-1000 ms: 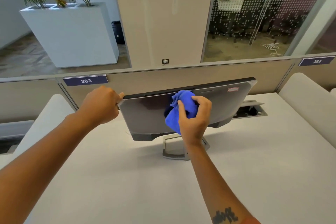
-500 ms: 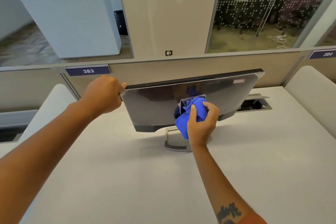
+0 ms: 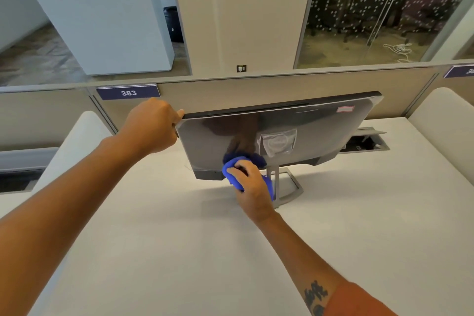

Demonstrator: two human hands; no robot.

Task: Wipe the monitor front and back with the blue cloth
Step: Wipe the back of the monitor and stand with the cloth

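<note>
On the white table [image 3: 256, 251], the left hand [image 3: 151, 126] gripped the monitor [image 3: 302, 136] at its top corner while the right hand [image 3: 252, 188], fingers curled, pressed the blue cloth [image 3: 232, 176] against its lower back edge.

Both forearms are showing bare. The right arm is wearing an orange sleeve [image 3: 359, 301] at 5 o'clock, with a dark tattoo [image 3: 315, 296] lying just beside its hem. The left hand [image 3: 151, 124] and right hand [image 3: 252, 187] are wearing nothing.

monitor [image 3: 295, 133]: glossy plastic | cloth [image 3: 232, 174]: soft fabric | desk [image 3: 179, 251]: matt
</note>
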